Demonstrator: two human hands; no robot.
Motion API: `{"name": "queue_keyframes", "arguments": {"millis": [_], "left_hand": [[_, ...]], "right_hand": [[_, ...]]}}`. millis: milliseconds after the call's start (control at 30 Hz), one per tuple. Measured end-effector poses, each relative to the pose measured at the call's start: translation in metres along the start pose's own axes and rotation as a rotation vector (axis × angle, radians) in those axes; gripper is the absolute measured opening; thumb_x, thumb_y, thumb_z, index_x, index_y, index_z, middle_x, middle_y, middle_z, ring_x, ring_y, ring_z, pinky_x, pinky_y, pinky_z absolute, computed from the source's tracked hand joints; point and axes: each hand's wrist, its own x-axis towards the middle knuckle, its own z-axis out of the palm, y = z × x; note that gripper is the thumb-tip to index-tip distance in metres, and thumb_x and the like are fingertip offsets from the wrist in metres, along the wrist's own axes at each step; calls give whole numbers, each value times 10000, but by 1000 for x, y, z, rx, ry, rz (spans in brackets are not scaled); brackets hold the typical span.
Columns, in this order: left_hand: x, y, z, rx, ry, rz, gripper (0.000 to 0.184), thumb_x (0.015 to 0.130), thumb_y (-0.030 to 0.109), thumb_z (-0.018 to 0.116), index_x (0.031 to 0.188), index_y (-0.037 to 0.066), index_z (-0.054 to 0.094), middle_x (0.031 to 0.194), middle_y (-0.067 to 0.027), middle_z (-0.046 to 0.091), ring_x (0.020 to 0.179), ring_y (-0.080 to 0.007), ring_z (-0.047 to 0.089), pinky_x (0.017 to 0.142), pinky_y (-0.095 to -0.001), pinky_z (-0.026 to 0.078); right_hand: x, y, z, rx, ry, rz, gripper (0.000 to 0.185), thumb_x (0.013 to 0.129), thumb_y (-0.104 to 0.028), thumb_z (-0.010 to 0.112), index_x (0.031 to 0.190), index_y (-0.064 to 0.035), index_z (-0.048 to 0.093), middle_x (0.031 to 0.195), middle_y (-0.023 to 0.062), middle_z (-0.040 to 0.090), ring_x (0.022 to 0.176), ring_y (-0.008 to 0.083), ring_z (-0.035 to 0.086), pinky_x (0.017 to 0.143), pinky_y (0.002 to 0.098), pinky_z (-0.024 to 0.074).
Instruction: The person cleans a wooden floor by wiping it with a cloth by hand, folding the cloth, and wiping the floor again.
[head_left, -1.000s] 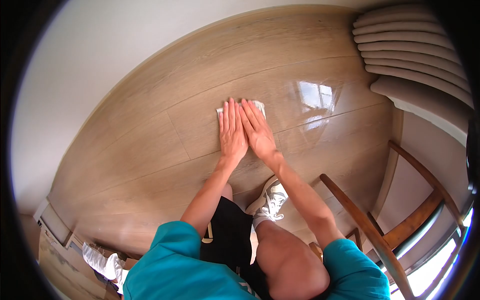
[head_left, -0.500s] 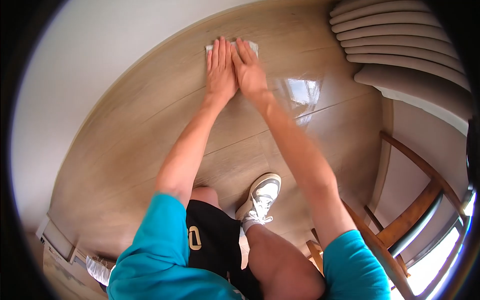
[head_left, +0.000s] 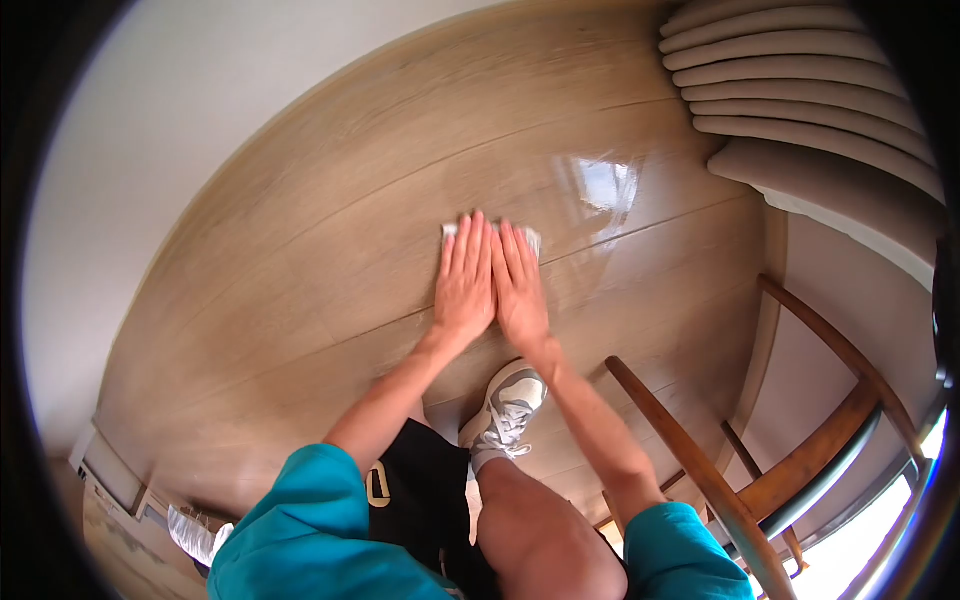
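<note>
A white cloth (head_left: 534,241) lies on the wood-look floor (head_left: 300,290), mostly covered by my two hands. My left hand (head_left: 466,285) rests flat on its left part, fingers stretched forward. Beside it, touching along the inner edge, my right hand (head_left: 519,290) presses flat on the right part with its fingers extended. Only the cloth's corners and far edge show past the fingertips.
A wooden chair (head_left: 690,460) stands at the lower right. Grey-brown curtain folds (head_left: 800,85) hang at the upper right. A white wall (head_left: 180,120) curves along the left. My shoe (head_left: 508,405) is just below my hands.
Both hands and the cloth slid forward toward the wall, then came back toward my body. My arms are now drawn in, and the chair's near rail shows more fully.
</note>
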Motion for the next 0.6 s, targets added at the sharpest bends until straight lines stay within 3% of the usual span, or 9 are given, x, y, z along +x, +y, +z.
{"name": "queue_keyframes", "arguments": {"millis": [167, 333, 467, 600], "left_hand": [[125, -30, -21, 59, 223, 40, 679, 988, 144, 413, 1607, -64, 230, 1704, -229, 175, 1599, -350, 110, 1298, -479, 69], [224, -64, -34, 124, 374, 89, 662, 1006, 148, 411, 1623, -12, 235, 1723, -161, 162, 1604, -302, 108, 1303, -453, 82], [218, -65, -33, 184, 360, 92, 650, 1013, 151, 396, 1623, -8, 236, 1727, -148, 156, 1602, -293, 113, 1304, -444, 92], [155, -45, -27, 117, 277, 95, 618, 1014, 123, 379, 1603, -33, 276, 1711, -163, 210, 1596, -305, 148, 1301, -462, 104]], "right_hand": [[130, 34, -14, -105, 151, -166, 557, 1010, -102, 485, 1560, -54, 416, 1665, 124, 333, 1539, 322, 308, 1252, 454, 293], [229, 32, -25, -349, 117, -37, 598, 1021, -95, 464, 1605, -94, 336, 1706, 76, 246, 1581, 250, 200, 1290, 411, 197], [225, 34, -24, -389, 126, -46, 590, 1025, -99, 454, 1604, -103, 342, 1714, 76, 224, 1585, 248, 186, 1290, 406, 193], [151, 27, -13, -180, 145, -44, 579, 1029, -115, 441, 1601, -90, 351, 1707, 105, 242, 1578, 281, 210, 1285, 429, 198]]}}
